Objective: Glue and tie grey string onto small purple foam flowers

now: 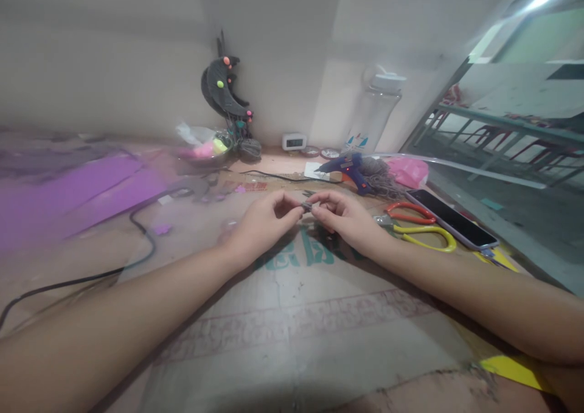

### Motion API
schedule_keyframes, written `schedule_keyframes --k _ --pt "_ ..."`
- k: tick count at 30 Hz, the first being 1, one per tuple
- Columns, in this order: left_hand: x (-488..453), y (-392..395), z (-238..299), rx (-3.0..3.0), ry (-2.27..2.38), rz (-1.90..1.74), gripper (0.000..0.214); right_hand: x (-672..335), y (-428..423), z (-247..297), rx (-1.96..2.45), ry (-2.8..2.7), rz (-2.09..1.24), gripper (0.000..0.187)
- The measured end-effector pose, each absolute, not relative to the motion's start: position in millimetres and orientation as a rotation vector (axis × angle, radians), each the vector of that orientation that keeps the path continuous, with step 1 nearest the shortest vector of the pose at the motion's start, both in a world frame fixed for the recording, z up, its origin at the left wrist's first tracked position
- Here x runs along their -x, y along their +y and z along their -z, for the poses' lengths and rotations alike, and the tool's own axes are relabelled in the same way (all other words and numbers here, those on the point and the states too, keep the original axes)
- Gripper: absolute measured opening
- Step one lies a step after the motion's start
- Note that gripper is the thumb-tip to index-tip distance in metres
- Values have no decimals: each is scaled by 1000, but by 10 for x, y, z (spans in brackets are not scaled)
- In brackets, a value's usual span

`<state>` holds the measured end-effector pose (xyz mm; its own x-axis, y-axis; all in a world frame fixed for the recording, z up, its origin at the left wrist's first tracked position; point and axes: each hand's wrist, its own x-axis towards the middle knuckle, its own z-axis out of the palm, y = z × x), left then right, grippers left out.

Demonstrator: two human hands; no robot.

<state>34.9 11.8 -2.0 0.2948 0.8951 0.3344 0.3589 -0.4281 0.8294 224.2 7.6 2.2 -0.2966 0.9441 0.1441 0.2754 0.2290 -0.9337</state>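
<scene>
Above the middle of a cardboard sheet point(292, 352) with green and red print, both my hands meet at a small grey piece point(306, 207). My left hand point(262, 221) pinches its left end between thumb and fingers. From the other side, my right hand point(349, 218) grips it with thumb and forefinger. The fingers cover most of the piece, so its exact kind cannot be made out. Just right of my right hand lies a hand tool point(413, 221) with red and yellow loop handles; its metal head is partly hidden.
Behind my hands lie a blue glue gun point(350, 173), grey yarn point(376, 180) and a pink bag point(408, 171). A phone point(451, 218) rests at right. A dark crescent ornament point(221, 90), a small clock point(294, 142) and a clear bottle point(374, 112) stand along the wall. Purple sheets point(91, 200) lie left.
</scene>
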Motion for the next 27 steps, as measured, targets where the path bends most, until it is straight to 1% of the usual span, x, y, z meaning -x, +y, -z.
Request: schedule_keyframes --k 10,12,17,21,27 --pt "-335 140 68 -1961 1045 -1014 17 -2223 57 -17 1125 -1752 -1082 25" --pt "-334 145 71 -1953 1023 -999 17 -2222 54 -14 1130 -1764 -1045 24" --pt "-331 143 60 -1899 989 -978 26 -2237 69 7 1151 -1820 -914 22" --pt "-333 144 63 -1903 983 -992 26 -2242 68 18 1180 -1883 -815 21" --pt "-334 156 75 -1932 1010 -987 25 -2233 60 6 1146 -1874 -853 21"
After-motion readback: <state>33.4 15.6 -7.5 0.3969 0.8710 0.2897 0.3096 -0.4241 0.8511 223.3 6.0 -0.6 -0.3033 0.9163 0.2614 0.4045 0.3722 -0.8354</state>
